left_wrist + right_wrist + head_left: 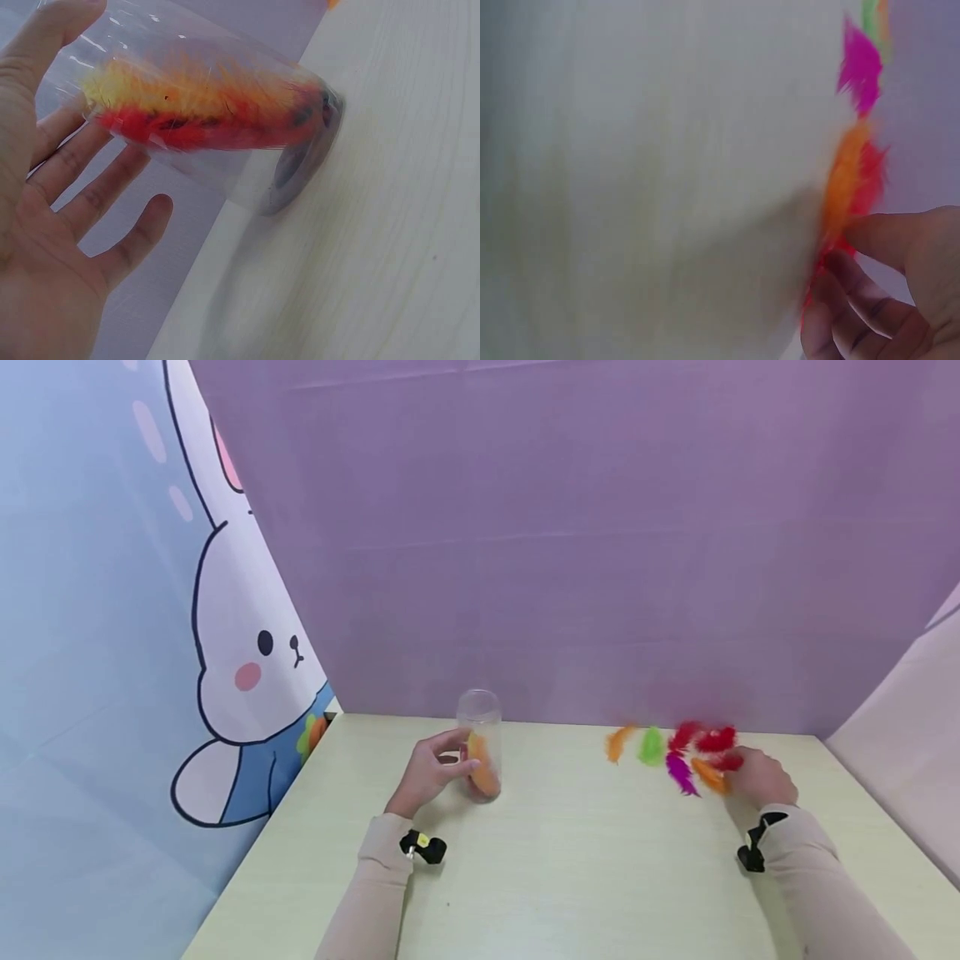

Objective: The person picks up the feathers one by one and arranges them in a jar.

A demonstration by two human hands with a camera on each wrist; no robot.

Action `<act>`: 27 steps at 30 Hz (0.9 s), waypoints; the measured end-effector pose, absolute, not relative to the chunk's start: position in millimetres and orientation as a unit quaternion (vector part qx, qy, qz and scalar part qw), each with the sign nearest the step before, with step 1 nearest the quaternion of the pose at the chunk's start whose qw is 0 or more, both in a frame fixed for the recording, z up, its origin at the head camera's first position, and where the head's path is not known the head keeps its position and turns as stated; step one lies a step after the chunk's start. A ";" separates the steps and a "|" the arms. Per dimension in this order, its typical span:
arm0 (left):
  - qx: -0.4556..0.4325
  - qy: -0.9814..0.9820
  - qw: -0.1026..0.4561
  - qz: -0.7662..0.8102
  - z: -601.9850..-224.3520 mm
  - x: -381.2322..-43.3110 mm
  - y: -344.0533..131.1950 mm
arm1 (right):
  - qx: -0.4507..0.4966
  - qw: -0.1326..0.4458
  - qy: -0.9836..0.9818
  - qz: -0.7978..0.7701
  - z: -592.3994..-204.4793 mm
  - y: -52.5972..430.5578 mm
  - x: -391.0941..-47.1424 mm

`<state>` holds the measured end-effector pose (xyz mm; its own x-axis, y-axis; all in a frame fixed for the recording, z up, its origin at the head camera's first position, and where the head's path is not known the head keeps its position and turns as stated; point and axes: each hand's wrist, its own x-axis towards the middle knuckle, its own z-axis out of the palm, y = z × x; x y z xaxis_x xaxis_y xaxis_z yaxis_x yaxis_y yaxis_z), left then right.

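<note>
A clear cylindrical jar [491, 739] stands upright on the table, orange, yellow and red feathers [217, 109] inside it. My left hand [432, 770] holds the jar from its left side, thumb and fingers around the wall; in the left wrist view the little finger stands away from it. At the right, my right hand [761, 777] pinches a red feather [726, 762] between thumb and fingertips. An orange feather [710, 775] lies right at those fingertips. Beside it are a purple feather [681, 774] and more red feathers [716, 740].
Farther left on the table [570, 860] lie a green feather [652, 747] and another orange feather [618, 743], near the back edge. A purple cloth [562, 568] hangs behind the table. A blue sheet with a cartoon rabbit [247, 652] hangs at the left.
</note>
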<state>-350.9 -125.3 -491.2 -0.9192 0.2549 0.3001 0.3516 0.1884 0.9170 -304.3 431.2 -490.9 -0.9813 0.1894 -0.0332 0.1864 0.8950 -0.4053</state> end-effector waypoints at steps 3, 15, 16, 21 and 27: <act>-0.201 -0.770 0.039 -0.604 -490.6 -350.6 -125.1 | -0.095 0.004 -0.975 0.200 -494.3 434.8 -304.2; -0.199 -0.768 0.039 -0.608 -490.8 -351.3 -125.1 | -0.100 0.036 -0.977 0.185 -507.0 434.4 -308.3; -0.199 -0.768 0.039 -0.608 -490.5 -351.1 -124.8 | -0.102 0.036 -0.977 0.186 -507.3 435.4 -309.2; -0.198 -0.768 0.038 -0.608 -489.4 -350.2 -123.5 | -0.105 0.027 -0.976 0.190 -504.8 440.8 -311.0; -0.185 -0.778 0.042 -0.599 -490.8 -350.3 -121.1 | -0.098 0.040 -0.975 0.195 -504.2 442.0 -307.9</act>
<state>-350.3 -121.1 -490.8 -0.9280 0.2369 0.2876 0.3386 0.2145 0.9161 -307.9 442.0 -504.2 -0.9774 0.2075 0.0399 0.1762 0.9045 -0.3883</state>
